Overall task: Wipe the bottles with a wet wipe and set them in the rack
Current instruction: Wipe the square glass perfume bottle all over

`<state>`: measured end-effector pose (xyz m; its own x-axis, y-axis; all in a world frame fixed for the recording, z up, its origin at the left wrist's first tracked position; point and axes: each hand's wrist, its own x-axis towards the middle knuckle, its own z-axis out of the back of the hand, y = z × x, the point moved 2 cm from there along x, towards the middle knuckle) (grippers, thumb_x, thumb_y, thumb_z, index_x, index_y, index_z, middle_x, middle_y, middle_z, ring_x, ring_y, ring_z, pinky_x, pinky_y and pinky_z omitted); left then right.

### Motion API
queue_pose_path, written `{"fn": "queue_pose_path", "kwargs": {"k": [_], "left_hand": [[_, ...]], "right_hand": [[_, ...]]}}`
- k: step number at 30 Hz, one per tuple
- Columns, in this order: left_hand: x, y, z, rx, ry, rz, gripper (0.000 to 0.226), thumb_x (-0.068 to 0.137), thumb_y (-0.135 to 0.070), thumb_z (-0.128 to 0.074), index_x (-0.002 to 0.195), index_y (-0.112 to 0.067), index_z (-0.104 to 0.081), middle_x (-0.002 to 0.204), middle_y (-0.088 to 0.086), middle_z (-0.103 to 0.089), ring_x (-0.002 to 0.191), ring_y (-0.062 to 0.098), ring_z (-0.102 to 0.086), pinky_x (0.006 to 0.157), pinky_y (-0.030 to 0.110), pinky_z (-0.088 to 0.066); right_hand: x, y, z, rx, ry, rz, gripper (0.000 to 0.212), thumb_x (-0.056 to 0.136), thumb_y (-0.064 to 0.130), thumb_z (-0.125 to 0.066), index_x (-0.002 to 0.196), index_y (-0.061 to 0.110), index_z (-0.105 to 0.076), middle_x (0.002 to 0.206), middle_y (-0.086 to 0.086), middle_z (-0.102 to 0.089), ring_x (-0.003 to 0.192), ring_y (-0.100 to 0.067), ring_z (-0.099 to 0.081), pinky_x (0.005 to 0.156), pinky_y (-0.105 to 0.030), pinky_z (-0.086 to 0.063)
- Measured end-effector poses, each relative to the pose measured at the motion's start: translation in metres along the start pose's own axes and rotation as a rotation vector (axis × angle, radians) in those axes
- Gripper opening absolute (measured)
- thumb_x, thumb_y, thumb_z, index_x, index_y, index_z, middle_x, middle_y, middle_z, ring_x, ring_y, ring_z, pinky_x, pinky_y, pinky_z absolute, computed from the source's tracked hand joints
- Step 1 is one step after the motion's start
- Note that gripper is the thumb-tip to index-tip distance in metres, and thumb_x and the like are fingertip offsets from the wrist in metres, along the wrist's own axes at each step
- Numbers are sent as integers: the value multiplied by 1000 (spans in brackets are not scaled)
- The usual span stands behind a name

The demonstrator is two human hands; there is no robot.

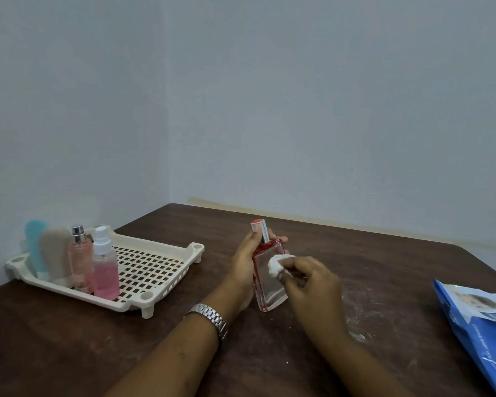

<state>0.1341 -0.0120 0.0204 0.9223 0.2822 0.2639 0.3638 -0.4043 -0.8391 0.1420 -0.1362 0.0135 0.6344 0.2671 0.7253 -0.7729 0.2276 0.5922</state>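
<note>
The flat, rectangular clear-glass bottle with red edges and a silver-and-red cap [269, 279] is held up off the dark brown wooden worktop [355, 253], near the middle of the scene, with its cap tilted toward the far side. The left hand [245, 267] has its grip wrapped round the bottle's left edge and neck, thumb up by the cap. The right hand [312, 285] pinches a small wadded white wet wipe [277, 263] against the upper part of the near face.

Wet glass is slippery. Moisture creeping under the left fingers could let the bottle slide and knock its lower corner on the worktop. The wipe pushes from one side only, so a hard rub might twist the bottle out of a grip that holds mainly one edge. The glass under those fingers probably goes unwiped unless the hand shifts — and that shift looks like the likeliest moment for a drop.

Further left, the cream perforated plastic rack [155, 242] holds a teal tube [35, 245], a beige tube [55, 253], a pink bottle with a silver cap [80, 256] and a clear spray bottle of pink liquid [105, 267], crowded at its left end. Setting this tall, narrow bottle close beside them risks tipping the row — the rack's bare right part looks safer, though its grid floor may give uneven footing.
</note>
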Motion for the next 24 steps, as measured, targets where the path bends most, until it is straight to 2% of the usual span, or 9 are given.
{"fn": "queue_pose_path", "kwargs": {"k": [2,4,7,12,16,19,21,24], "left_hand": [[-1,0,-1,22,14,-14,37,88,-44,-42,87,-9,-55,104,17,-66,83,28,-63,78,39,-52],[-2,1,-2,16,22,-14,37,90,-42,-41,87,-9,-55,99,16,-67,83,28,-63,78,39,-53],[0,2,1,21,-24,-22,38,88,-45,-42,87,-10,-56,98,15,-68,81,26,-64,75,36,-53],[2,4,8,-120,-120,102,38,96,-44,-40,84,-11,-56,88,15,-68,75,28,-62,66,35,-54],[3,4,11,-147,-144,134,64,98,-48,-35,61,-12,-71,74,13,-69,75,28,-61,74,39,-50],[4,4,14,-121,-176,133,49,98,-49,-36,83,-9,-60,84,14,-69,78,29,-62,75,40,-51],[6,5,16,-84,-175,150,44,98,-49,-36,91,-9,-53,87,14,-68,77,28,-63,71,38,-53],[4,6,17,-59,-192,179,54,94,-53,-41,113,-3,-51,98,17,-66,78,29,-63,62,35,-57]], "right_hand": [[4,-7,4,74,-31,-115,33,78,2,-70,95,30,-66,88,16,-65,81,6,-62,67,-3,-45],[5,-8,5,116,-34,-150,34,81,4,-68,101,31,-65,90,18,-64,83,10,-60,67,-5,-47],[2,-1,1,21,18,-12,34,80,3,-69,105,26,-68,91,15,-63,84,4,-60,69,-9,-48],[-8,7,-8,-80,240,185,27,74,6,-70,89,27,-72,86,16,-63,80,1,-58,66,-8,-44],[-5,3,-3,-117,351,161,20,76,9,-70,87,25,-72,82,17,-58,78,0,-57,66,-10,-45],[0,-5,6,-158,333,102,13,80,16,-70,85,27,-68,81,19,-57,79,2,-55,65,-9,-43],[2,-11,10,-170,300,42,13,83,17,-68,89,28,-67,84,16,-60,77,2,-55,65,-11,-44],[4,-13,11,-194,281,19,20,86,16,-64,104,26,-66,93,15,-60,80,3,-54,70,-12,-46]]}}
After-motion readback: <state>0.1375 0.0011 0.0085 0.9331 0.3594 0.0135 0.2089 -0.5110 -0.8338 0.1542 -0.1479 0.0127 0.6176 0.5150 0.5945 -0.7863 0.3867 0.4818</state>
